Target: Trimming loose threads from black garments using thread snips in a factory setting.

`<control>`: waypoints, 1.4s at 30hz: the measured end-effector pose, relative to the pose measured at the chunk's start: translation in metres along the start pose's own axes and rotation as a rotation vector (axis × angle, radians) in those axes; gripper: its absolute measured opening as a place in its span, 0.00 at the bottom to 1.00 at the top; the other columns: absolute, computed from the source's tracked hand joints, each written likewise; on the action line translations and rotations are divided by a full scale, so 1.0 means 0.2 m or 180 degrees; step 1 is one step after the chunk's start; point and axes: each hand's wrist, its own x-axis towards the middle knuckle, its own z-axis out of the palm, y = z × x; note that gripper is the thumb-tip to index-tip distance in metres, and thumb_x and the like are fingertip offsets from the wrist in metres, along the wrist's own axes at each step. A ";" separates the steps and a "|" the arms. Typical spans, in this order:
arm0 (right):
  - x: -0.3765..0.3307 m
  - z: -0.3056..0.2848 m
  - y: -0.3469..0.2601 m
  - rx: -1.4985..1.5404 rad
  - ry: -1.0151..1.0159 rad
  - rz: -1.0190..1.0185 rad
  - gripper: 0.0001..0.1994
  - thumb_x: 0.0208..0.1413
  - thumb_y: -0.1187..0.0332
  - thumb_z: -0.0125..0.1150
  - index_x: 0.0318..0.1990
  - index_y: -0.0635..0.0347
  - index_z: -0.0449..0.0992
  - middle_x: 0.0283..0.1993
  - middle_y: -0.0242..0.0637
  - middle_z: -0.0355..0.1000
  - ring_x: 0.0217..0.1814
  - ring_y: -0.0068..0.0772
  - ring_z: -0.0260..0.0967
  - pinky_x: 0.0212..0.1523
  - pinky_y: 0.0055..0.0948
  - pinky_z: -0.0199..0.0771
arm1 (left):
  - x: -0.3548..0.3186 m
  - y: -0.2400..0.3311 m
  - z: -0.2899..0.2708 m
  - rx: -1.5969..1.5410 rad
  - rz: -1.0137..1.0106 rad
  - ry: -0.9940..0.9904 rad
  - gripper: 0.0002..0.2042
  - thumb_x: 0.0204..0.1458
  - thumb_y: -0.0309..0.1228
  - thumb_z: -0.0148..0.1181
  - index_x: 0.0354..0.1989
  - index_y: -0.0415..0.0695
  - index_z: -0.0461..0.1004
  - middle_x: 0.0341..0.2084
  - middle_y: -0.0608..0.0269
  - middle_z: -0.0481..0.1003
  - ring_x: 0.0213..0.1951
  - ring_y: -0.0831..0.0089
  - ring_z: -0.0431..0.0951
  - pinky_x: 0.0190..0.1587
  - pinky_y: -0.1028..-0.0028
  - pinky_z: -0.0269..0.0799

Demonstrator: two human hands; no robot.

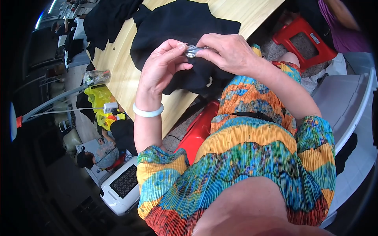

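Both hands meet over a black cloth garment [181, 23] spread on the wooden table. My right hand [228, 51] pinches a small silvery metal tool with a rounded, ring-like part [191, 51]; its exact kind is too small to tell. Close against the tool's left side, my left hand [163, 63] has thumb and forefinger pressed together, and whatever is between them cannot be made out. A white bangle [148, 110] circles my left wrist. Lower on the garment lies a small pale round piece [209, 82].
More black cloth [106, 23] lies at the table's [116, 59] far left. A clear box of small items [97, 77] and a yellow bag [100, 104] are at its left edge. Red stools [305, 43] stand nearby, one beside a person in purple. A grey bin [338, 98] is at my right.
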 end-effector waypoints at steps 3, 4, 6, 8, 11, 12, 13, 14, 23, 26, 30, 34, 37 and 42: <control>-0.02 0.02 0.01 0.0548 0.0211 0.0383 0.10 0.49 0.62 0.54 0.30 0.59 0.69 0.25 0.36 0.68 0.24 0.34 0.67 0.25 0.28 0.65 | 0.00 -0.01 -0.02 -0.0083 0.0056 0.0004 0.02 0.49 0.26 0.52 0.29 0.42 0.69 0.27 0.64 0.71 0.26 0.77 0.73 0.29 0.79 0.74; -0.03 0.03 0.01 0.0866 0.0302 0.0613 0.10 0.48 0.62 0.55 0.30 0.59 0.70 0.24 0.36 0.68 0.23 0.31 0.67 0.25 0.27 0.65 | 0.00 -0.01 -0.03 -0.0103 0.0081 0.0015 0.02 0.49 0.26 0.52 0.29 0.42 0.70 0.26 0.64 0.71 0.26 0.77 0.73 0.28 0.79 0.74; -0.02 0.08 0.09 0.1336 0.0629 0.0494 0.16 0.46 0.61 0.58 0.41 0.57 0.67 0.33 0.36 0.69 0.26 0.25 0.67 0.28 0.24 0.66 | 0.00 0.01 -0.03 -0.0059 0.0120 0.0011 0.02 0.49 0.26 0.52 0.29 0.42 0.70 0.26 0.64 0.71 0.26 0.77 0.73 0.28 0.79 0.74; 0.00 0.01 0.06 0.1242 0.0130 0.0526 0.24 0.44 0.60 0.59 0.50 0.55 0.61 0.46 0.36 0.66 0.36 0.27 0.68 0.36 0.22 0.66 | 0.00 0.03 -0.04 0.0061 0.0137 -0.0030 0.03 0.49 0.27 0.52 0.29 0.42 0.70 0.26 0.65 0.71 0.26 0.78 0.73 0.28 0.79 0.73; 0.04 0.08 0.08 0.1743 0.0007 0.0255 0.24 0.42 0.65 0.58 0.49 0.56 0.62 0.43 0.38 0.67 0.31 0.22 0.64 0.35 0.20 0.63 | 0.00 0.07 0.00 0.0265 0.0248 -0.0130 0.03 0.49 0.28 0.53 0.30 0.42 0.70 0.26 0.66 0.71 0.26 0.78 0.72 0.29 0.79 0.73; 0.05 0.08 0.09 0.1960 -0.0096 0.0422 0.23 0.42 0.66 0.59 0.48 0.57 0.62 0.40 0.37 0.68 0.30 0.20 0.62 0.33 0.20 0.62 | 0.00 0.09 -0.01 0.0322 0.0328 -0.0174 0.04 0.50 0.28 0.52 0.31 0.41 0.69 0.29 0.61 0.72 0.29 0.75 0.74 0.30 0.79 0.73; 0.06 0.07 0.08 0.2167 -0.0199 0.0595 0.23 0.42 0.67 0.59 0.48 0.58 0.62 0.37 0.36 0.68 0.28 0.18 0.60 0.32 0.20 0.61 | 0.01 0.11 -0.01 0.0319 0.0531 -0.0087 0.04 0.50 0.28 0.51 0.31 0.40 0.69 0.30 0.58 0.73 0.30 0.72 0.75 0.32 0.78 0.74; 0.07 0.05 0.07 0.2281 -0.0330 0.0820 0.22 0.44 0.76 0.57 0.49 0.62 0.61 0.41 0.31 0.66 0.45 0.18 0.63 0.47 0.19 0.62 | 0.01 0.14 -0.03 0.0316 0.0734 0.0001 0.05 0.50 0.27 0.51 0.32 0.39 0.68 0.32 0.54 0.73 0.32 0.69 0.76 0.33 0.77 0.74; 0.22 -0.02 0.07 0.2429 0.0786 0.0984 0.20 0.42 0.68 0.62 0.43 0.66 0.65 0.36 0.33 0.68 0.38 0.20 0.65 0.42 0.19 0.64 | -0.08 -0.14 -0.17 0.1602 0.2385 0.2063 0.14 0.46 0.22 0.54 0.42 0.36 0.63 0.33 0.59 0.70 0.37 0.75 0.71 0.40 0.79 0.67; 0.26 -0.02 0.06 0.2961 0.0785 0.0920 0.20 0.43 0.72 0.58 0.46 0.63 0.64 0.39 0.32 0.67 0.42 0.22 0.63 0.44 0.22 0.63 | -0.06 -0.22 0.00 0.3174 0.2503 0.1503 0.20 0.44 0.20 0.55 0.48 0.40 0.63 0.38 0.57 0.71 0.40 0.77 0.70 0.43 0.81 0.64; 0.28 -0.10 0.07 0.3313 0.0861 0.0900 0.24 0.42 0.77 0.56 0.51 0.63 0.60 0.47 0.34 0.63 0.51 0.26 0.58 0.52 0.24 0.58 | -0.09 -0.12 0.05 0.0492 0.1418 0.0337 0.21 0.46 0.15 0.46 0.52 0.35 0.56 0.38 0.57 0.70 0.41 0.77 0.70 0.44 0.80 0.66; 0.23 -0.19 0.00 0.2145 0.0755 0.0958 0.21 0.44 0.67 0.61 0.47 0.60 0.64 0.29 0.24 0.64 0.26 0.10 0.57 0.23 0.14 0.57 | -0.14 -0.04 0.13 -0.0224 0.1367 0.0002 0.21 0.46 0.19 0.47 0.52 0.35 0.55 0.38 0.55 0.71 0.43 0.73 0.70 0.47 0.78 0.64; 0.17 -0.16 0.05 0.1920 0.0648 0.1427 0.28 0.41 0.64 0.64 0.50 0.64 0.61 0.40 0.36 0.67 0.42 0.23 0.64 0.46 0.20 0.62 | -0.09 -0.09 0.09 -0.0235 0.1403 0.0172 0.21 0.46 0.19 0.47 0.52 0.36 0.56 0.38 0.56 0.71 0.43 0.74 0.70 0.49 0.78 0.62; 0.03 -0.09 0.19 0.1810 0.0884 0.1727 0.29 0.43 0.65 0.62 0.53 0.65 0.58 0.39 0.37 0.68 0.43 0.23 0.64 0.46 0.21 0.63 | -0.09 -0.13 0.10 -0.0204 0.1349 0.0196 0.20 0.46 0.15 0.44 0.51 0.36 0.57 0.39 0.56 0.70 0.42 0.75 0.71 0.47 0.80 0.64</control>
